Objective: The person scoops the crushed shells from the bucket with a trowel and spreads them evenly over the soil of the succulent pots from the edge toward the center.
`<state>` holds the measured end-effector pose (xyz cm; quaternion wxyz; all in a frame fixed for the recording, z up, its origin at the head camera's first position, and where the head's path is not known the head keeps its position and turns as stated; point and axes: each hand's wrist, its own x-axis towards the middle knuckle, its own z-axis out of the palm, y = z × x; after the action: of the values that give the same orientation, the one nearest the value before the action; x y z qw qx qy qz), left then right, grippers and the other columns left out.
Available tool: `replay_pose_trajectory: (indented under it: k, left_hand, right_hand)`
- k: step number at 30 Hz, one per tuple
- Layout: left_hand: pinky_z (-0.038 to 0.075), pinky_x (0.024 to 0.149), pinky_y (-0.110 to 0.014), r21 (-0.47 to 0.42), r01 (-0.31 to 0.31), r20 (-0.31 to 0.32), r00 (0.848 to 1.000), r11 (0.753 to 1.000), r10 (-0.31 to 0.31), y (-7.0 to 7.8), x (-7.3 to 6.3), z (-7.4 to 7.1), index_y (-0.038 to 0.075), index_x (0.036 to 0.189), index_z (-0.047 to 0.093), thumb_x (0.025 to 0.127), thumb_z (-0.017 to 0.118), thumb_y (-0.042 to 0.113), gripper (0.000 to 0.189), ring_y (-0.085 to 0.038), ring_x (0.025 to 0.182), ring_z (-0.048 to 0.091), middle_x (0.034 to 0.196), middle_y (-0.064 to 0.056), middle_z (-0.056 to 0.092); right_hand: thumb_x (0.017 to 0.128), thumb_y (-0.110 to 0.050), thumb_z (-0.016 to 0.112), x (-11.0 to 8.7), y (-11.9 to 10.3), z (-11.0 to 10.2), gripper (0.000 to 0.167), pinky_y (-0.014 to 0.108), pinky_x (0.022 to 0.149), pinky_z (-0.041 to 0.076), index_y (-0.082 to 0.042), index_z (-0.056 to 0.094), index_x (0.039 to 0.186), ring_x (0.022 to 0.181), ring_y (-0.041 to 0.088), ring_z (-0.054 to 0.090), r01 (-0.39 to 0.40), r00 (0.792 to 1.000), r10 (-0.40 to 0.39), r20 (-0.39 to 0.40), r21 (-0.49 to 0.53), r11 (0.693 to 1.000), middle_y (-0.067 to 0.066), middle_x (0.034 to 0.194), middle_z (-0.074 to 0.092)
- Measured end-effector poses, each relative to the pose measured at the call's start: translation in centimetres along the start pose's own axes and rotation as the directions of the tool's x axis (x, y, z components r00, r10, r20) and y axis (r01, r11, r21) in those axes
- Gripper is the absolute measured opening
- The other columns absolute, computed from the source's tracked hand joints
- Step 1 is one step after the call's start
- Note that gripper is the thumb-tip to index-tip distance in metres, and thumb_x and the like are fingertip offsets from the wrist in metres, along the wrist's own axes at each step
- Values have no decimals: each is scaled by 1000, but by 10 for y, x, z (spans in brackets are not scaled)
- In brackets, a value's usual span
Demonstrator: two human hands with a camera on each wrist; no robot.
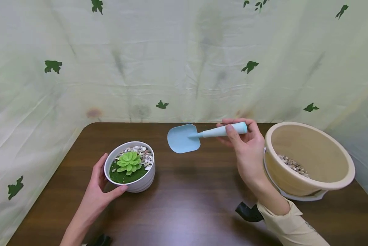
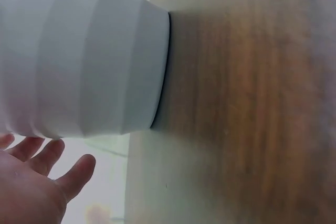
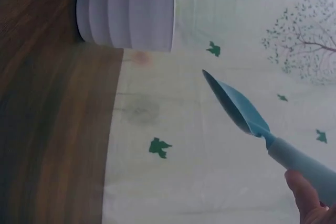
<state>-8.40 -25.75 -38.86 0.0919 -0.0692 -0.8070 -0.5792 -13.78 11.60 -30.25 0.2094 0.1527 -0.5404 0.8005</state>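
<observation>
My left hand (image 1: 102, 189) holds a small white ribbed flowerpot (image 1: 145, 182) at its left side, thumb by the front rim and fingers around the far left. In the left wrist view the fingertips (image 2: 47, 153) lie against the ribbed wall, and the little finger stands off it. Inside the pot are a green succulent (image 1: 128, 162), green moss-like cover and pale pebbles (image 1: 145, 154). Raised over the table, my right hand (image 1: 246, 147) grips a light blue garden trowel (image 1: 184, 138) by its handle, blade pointing left toward the pot. The blade looks bare.
On the right stands a large beige planter (image 1: 310, 184) with some pebbles (image 1: 294, 165) at its bottom. Both stand on a dark wooden table (image 1: 184, 208). A pale curtain (image 1: 184, 61) with green leaf prints hangs behind the table.
</observation>
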Motion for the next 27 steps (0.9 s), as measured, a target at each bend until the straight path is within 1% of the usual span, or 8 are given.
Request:
replay_pose_trajectory:
  k: [4,9,14,17,20,22,26,27]
  left_hand:
    - [32,95,-11,46,-22,-14,1000,999,23,-1,-8,-5,20,157,16,78,76,-8,103,-3,133,33,155,-14,27]
    - [34,95,-12,151,-58,-45,997,987,65,2,-22,-13,20,156,21,77,78,-9,102,-2,131,35,149,-6,35]
    - [37,96,-16,216,-108,-51,991,970,122,10,-35,-22,9,149,36,73,79,-13,90,-9,127,44,140,-7,47]
    - [39,95,-17,241,-111,-59,990,964,129,17,-43,-25,4,142,45,72,80,-14,80,-10,121,51,132,-10,54]
    - [42,93,-17,266,-109,-59,990,958,129,24,-52,-24,2,133,54,72,80,-13,68,-10,111,58,123,-11,61]
    - [42,90,-16,279,-121,-46,989,953,139,29,-56,-21,3,128,59,72,80,-12,62,-10,108,60,118,-9,65]
    - [42,89,-16,253,-230,39,973,940,228,35,-59,-11,5,122,63,69,81,-13,58,-11,103,61,110,-7,67]
    - [42,89,-16,239,-264,68,964,934,255,36,-59,-8,5,121,63,68,82,-13,58,-11,102,61,110,-6,68]
  right_hand:
    - [93,3,63,1,-8,-5,25,47,81,54,10,51,113,99,33,66,13,1000,-13,-12,-3,1000,24,107,60]
    - [93,5,61,1,-16,-13,23,46,81,53,11,51,113,96,31,65,38,999,-38,-7,-16,999,26,106,58]
    - [96,6,56,1,-23,-22,19,44,83,53,11,50,113,100,34,64,72,997,-70,31,-59,996,26,109,62]
    - [97,6,54,1,-27,-26,19,41,86,52,11,49,114,103,35,63,96,995,-93,39,-86,992,26,112,63]
    - [97,5,54,1,-31,-30,19,36,90,51,10,50,114,105,34,63,110,994,-109,16,-102,989,25,112,64]
    - [96,5,55,1,-33,-32,18,34,92,49,10,51,113,104,33,63,122,992,-124,-6,-121,985,24,111,65]
    - [96,4,57,4,-38,-36,14,33,96,45,8,53,109,104,31,63,127,990,-133,-40,-123,984,22,108,67]
    - [96,4,57,5,-39,-38,13,32,97,44,7,53,108,104,30,62,124,990,-130,-48,-124,985,22,107,67]
